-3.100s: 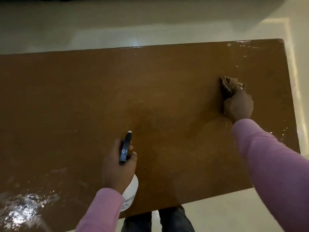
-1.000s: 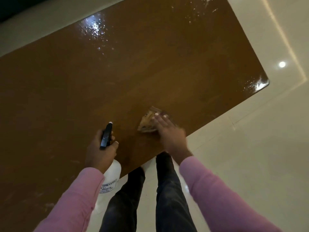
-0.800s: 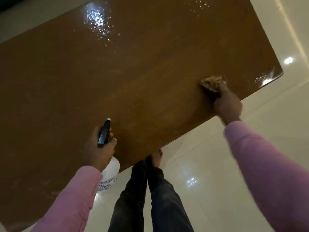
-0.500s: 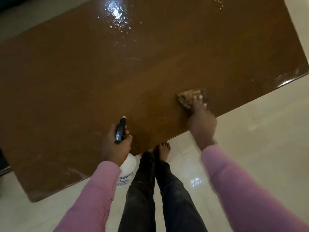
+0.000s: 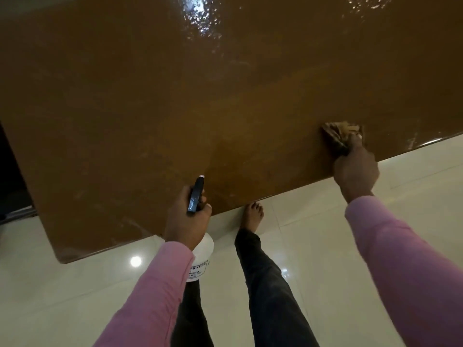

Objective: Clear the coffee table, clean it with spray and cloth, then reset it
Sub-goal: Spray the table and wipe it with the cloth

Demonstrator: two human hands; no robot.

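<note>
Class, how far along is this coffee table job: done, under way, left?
Done: the glossy brown wooden coffee table bears only a crumpled tan cloth, and spray droplets glisten at its far edge. Under way: the right hand holds that cloth down by the near edge; the left hand grips a white spray bottle. Left: wiping the far droplets, then resetting.

This looks like a room in a home: a low brown coffee table (image 5: 175, 108) stands on glossy cream floor tiles (image 5: 62, 296), and a bare foot (image 5: 253, 216) rests at 6 o'clock.
</note>
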